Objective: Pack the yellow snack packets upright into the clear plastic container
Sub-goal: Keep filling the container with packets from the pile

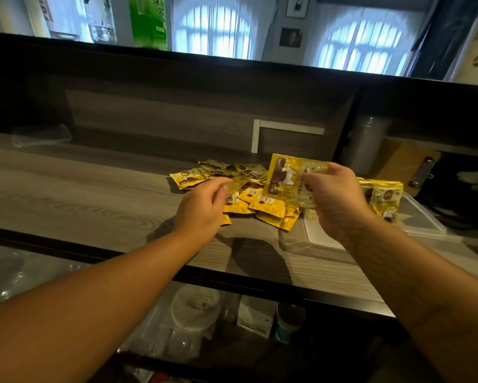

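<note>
- Yellow packets are lying in a loose heap on the grey wood-grain counter, some face up, some showing barcodes; from the middle of the frame the heap is sitting at about twelve o'clock.
- I am seeing my right hand pinching one raised packet by its right edge, thumb and fingers curled on the film, printed face toward me and standing roughly upright above the heap.
- I am seeing my left hand hovering over the near-left edge of the heap with fingers loosely curled and nothing in them, as far as the slightly blurred fingertips let me judge.
- At about three o'clock from the heap, the clear plastic container is sitting on the counter, partly hidden behind my right wrist; a row of packets is already standing upright at its far end, so I am judging the packing as begun, with most of the heap left.
- To do this step well, I am planning to swing the held packet toward three o'clock, keeping it vertical, and slide it flush against the standing row so that it is propping them rather than toppling them.
- I am thinking the left hand should be picking up the next packet by an edge, face the same way, ready to hand across.
- Slippery film is the risk I am watching: a loose pinch could be letting the packet twist or fall flat inside the container.
</note>
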Demonstrator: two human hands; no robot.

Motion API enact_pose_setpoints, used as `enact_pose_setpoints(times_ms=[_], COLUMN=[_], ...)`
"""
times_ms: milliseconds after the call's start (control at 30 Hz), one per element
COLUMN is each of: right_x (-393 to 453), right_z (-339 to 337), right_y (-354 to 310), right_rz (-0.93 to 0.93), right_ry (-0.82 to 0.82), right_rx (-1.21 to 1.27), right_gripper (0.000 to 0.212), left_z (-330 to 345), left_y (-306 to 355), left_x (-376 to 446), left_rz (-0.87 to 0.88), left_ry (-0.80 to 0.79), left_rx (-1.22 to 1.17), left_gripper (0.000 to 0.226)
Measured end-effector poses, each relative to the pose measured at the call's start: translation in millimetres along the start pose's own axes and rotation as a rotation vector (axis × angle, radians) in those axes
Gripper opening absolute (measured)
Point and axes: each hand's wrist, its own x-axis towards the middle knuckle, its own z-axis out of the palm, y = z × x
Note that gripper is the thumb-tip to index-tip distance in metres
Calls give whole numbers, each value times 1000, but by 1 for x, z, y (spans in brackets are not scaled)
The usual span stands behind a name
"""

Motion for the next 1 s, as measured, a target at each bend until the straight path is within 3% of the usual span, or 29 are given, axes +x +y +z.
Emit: enact_pose_setpoints(times_ms=[100,233,433,533,700,833,1000], right_x=[-4,-4,-1,1,5,8,14], right_z=[-9,-17,-54,-79,-114,-131,-138], right_y=[-7,-9,-14,-15,-15,-13,-10], right_rz=[-10,48,149,136,72,16,-48], right_ry=[16,67,102,130,214,214,187], right_rx=[49,135,323,408,414,359,216], right_gripper=[13,11,13,19,15,17,16], left_z=[-5,-8,3,18,49,74,100], left_y=[9,34,78,98,125,135,140], left_x=[15,24,36,44,55,64,70], left_rz=[-213,-546,-630,-539,-278,-25,110], left_ry=[138,119,-27,-137,-282,-368,-467], left_rx=[-184,-535,-712,-667,-362,-85,142], left_gripper=[25,27,22,16,17,18,26])
